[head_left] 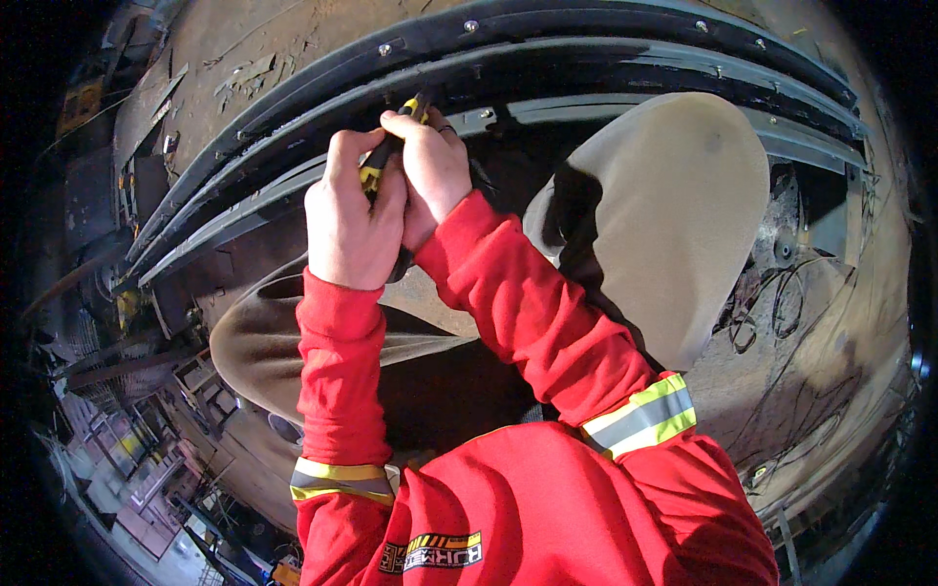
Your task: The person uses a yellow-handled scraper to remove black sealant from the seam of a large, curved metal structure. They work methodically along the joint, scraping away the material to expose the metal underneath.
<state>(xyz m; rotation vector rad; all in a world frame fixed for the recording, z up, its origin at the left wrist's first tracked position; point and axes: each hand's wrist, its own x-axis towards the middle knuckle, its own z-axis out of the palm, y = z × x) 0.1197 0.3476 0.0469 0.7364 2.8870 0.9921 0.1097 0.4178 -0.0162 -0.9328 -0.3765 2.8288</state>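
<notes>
Red sleeves lead to both hands: left hand (349,220) and right hand (430,166) clenched around a yellow-handled tool (383,156), working the metal rail (547,73) at twelve o'clock; work looks midway.

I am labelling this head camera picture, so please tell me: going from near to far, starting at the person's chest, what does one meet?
Red jacket chest → reflective sleeve bands → red sleeves → left hand and right hand, both closed on a black and yellow hand tool → curved dark metal rails with bolts → rusty floor.
</notes>
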